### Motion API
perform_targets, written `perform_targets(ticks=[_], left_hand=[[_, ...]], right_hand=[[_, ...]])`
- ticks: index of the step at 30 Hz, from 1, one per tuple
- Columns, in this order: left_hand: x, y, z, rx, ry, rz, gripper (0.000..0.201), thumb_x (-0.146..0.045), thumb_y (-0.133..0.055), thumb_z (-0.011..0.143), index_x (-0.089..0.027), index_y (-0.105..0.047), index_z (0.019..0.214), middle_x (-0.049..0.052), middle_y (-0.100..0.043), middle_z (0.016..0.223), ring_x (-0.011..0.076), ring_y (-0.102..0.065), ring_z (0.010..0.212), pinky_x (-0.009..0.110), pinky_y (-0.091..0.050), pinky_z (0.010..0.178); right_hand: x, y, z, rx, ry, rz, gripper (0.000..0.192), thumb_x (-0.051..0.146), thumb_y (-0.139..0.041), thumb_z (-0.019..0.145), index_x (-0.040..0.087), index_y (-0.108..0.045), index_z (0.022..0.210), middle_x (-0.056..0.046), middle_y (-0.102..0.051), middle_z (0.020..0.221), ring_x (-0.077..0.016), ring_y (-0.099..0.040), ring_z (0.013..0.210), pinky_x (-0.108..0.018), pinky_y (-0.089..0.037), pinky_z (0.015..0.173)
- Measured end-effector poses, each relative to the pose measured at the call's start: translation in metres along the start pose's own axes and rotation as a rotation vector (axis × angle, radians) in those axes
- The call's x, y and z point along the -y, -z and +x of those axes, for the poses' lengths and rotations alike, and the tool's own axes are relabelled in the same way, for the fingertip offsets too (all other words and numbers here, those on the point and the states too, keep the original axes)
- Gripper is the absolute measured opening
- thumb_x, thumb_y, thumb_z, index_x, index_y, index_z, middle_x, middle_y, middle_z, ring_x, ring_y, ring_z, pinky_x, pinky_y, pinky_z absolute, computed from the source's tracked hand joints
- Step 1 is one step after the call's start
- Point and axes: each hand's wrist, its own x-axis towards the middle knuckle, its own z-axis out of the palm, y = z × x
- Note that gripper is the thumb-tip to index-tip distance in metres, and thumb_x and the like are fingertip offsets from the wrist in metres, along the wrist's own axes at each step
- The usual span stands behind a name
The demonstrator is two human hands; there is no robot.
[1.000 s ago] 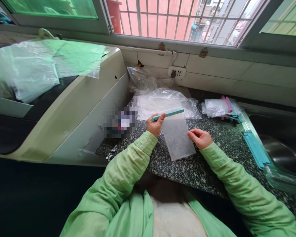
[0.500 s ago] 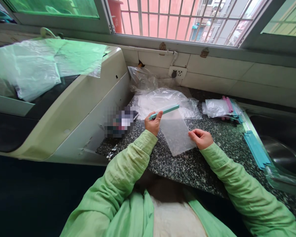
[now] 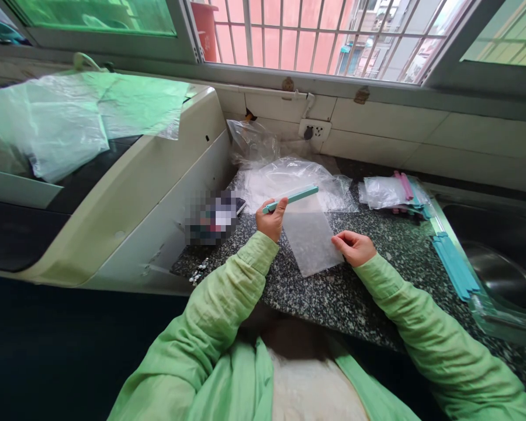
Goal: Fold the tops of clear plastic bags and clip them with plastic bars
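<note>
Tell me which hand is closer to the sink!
Right: the right hand pinches the bag, left of the sink; the left hand, holding the clip, is farther left.

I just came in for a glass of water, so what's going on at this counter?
A person's left hand grips a teal strip at the upper end of a translucent bag, while the right hand pinches the bag's side edge. Loose clear plastic lies behind it. Off to the right are a stack of bags with pink and teal strips, and more teal pieces beside the sink.
</note>
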Motion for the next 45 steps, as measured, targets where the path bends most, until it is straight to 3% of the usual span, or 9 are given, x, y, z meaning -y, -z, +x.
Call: perform_targets(ticks=[5,16,27,39,45], left_hand=[[0.003,0.004,0.006,-0.042,-0.088,0.016,0.042,-0.046,-0.070,0.052,-0.015,-0.042,0.048,-0.009,-0.029,0.039,0.0020,-0.026,0.038,0.020,-0.021,0.039],[0.004,0.006,0.011,-0.088,-0.148,-0.002,0.042,-0.045,-0.070,0.052,-0.014,-0.042,0.048,-0.009,-0.028,0.043,0.0013,-0.025,0.042,0.019,-0.021,0.041],[0.005,0.006,0.012,-0.090,-0.110,-0.038,0.039,-0.042,-0.071,0.054,-0.014,-0.043,0.049,-0.009,-0.029,0.042,0.0014,-0.026,0.040,0.019,-0.020,0.040],[0.008,0.007,0.014,-0.020,-0.068,-0.118,0.043,-0.048,-0.069,0.054,-0.015,-0.042,0.050,-0.010,-0.030,0.039,0.0011,-0.026,0.035,0.019,-0.018,0.037],[0.008,0.005,0.006,0.163,0.009,-0.052,0.043,-0.050,-0.070,0.051,-0.015,-0.045,0.050,-0.009,-0.033,0.036,0.0016,-0.028,0.033,0.019,-0.018,0.035]], right_hand=[[-0.004,-0.002,-0.001,0.003,0.004,-0.020,0.033,0.046,-0.050,0.071,0.017,-0.057,0.057,0.002,-0.047,0.046,-0.0084,-0.038,0.044,-0.022,-0.032,0.045],[-0.006,-0.002,0.000,0.001,0.028,-0.082,0.033,0.046,-0.048,0.072,0.018,-0.057,0.057,0.002,-0.047,0.045,-0.0083,-0.038,0.043,-0.022,-0.031,0.044],[-0.017,-0.002,0.004,0.126,0.083,-0.095,0.031,0.045,-0.049,0.073,0.018,-0.061,0.063,0.000,-0.056,0.051,-0.0098,-0.046,0.046,-0.022,-0.038,0.047],[-0.012,-0.003,0.002,0.202,0.020,0.021,0.031,0.045,-0.052,0.070,0.016,-0.061,0.068,-0.002,-0.058,0.056,-0.0106,-0.048,0.049,-0.023,-0.041,0.049],[-0.007,0.000,0.004,0.193,0.000,0.094,0.030,0.045,-0.052,0.070,0.016,-0.058,0.065,-0.001,-0.055,0.054,-0.0100,-0.047,0.048,-0.022,-0.039,0.047]])
